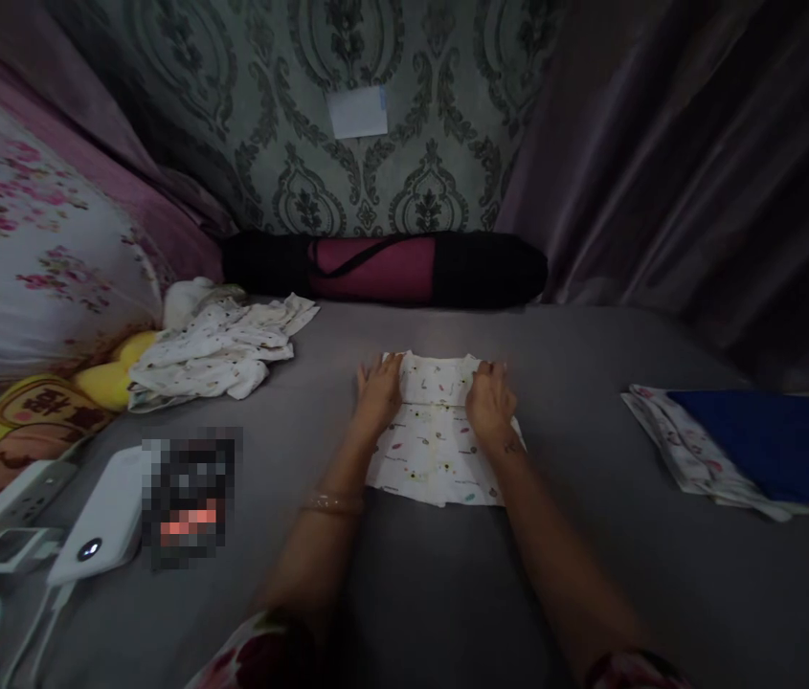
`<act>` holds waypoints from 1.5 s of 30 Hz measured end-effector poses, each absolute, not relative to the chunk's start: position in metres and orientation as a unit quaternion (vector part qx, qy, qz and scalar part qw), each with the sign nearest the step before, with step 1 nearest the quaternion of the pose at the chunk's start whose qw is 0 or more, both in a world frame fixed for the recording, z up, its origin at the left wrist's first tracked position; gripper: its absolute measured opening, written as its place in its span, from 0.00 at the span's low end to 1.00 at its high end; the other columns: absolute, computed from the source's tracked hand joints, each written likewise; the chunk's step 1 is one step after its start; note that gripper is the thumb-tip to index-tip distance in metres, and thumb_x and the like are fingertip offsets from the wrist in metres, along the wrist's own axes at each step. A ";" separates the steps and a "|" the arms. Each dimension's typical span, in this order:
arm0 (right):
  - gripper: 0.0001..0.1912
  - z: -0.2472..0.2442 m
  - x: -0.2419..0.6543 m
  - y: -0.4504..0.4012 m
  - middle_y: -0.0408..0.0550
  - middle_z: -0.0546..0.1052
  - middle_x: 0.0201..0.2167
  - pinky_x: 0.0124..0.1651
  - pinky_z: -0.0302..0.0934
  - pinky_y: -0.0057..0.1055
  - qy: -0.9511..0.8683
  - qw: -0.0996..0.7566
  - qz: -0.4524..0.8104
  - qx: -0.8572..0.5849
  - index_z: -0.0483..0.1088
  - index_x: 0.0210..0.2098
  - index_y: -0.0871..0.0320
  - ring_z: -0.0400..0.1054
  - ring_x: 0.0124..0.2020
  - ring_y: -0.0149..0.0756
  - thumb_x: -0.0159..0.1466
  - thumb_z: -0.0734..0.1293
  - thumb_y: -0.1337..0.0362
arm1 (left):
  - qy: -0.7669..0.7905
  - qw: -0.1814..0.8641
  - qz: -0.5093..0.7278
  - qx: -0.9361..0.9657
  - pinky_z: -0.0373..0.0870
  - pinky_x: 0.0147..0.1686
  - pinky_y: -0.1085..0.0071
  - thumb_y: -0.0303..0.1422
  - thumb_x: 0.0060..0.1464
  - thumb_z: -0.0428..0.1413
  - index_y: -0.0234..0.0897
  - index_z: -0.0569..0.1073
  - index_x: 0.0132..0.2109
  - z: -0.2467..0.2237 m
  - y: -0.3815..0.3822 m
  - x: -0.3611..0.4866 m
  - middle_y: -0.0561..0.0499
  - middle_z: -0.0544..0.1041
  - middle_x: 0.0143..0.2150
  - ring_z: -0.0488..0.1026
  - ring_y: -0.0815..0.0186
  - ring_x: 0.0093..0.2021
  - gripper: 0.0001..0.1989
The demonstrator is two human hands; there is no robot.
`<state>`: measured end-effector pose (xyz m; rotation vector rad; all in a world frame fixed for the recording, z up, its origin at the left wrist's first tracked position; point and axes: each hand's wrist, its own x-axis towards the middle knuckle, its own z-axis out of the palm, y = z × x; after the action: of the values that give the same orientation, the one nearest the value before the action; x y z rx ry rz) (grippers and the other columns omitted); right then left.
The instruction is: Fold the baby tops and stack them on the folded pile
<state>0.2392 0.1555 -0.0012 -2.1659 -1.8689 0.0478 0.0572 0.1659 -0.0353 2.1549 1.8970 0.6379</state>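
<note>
A small white baby garment point(439, 445) with a fine coloured print lies spread in front of me, a seam or fold line running across its upper part. My left hand point(379, 394) is at its upper left corner, with the fingers closed on the edge. At the upper right corner my right hand point(490, 400) has its fingers curled in on the fabric. Both palms face down and cover parts of the side edges. The fingertips are partly hidden.
A crumpled white printed cloth point(213, 349) lies at the left, near a yellow cushion point(37, 421). Closer are a white power bank point(106, 517) with cables and a power strip point(16, 507). Folded clothes point(770, 445) lie right. A black and pink bag point(382, 268) stretches along the wall.
</note>
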 end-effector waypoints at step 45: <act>0.29 -0.033 0.224 0.159 0.51 0.49 0.70 0.68 0.29 0.46 -0.779 0.077 0.068 -0.619 0.49 0.68 0.62 0.38 0.70 0.44 0.70 0.47 0.59 | 0.610 0.066 0.144 0.776 0.42 0.67 0.53 0.40 0.65 0.37 0.32 0.58 0.66 -0.044 0.168 0.089 0.41 0.56 0.69 0.47 0.52 0.70 0.27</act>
<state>0.2240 0.1594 -0.0325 -1.8544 -2.3328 0.2023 0.0894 0.1684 -0.0441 2.3417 1.8401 0.4357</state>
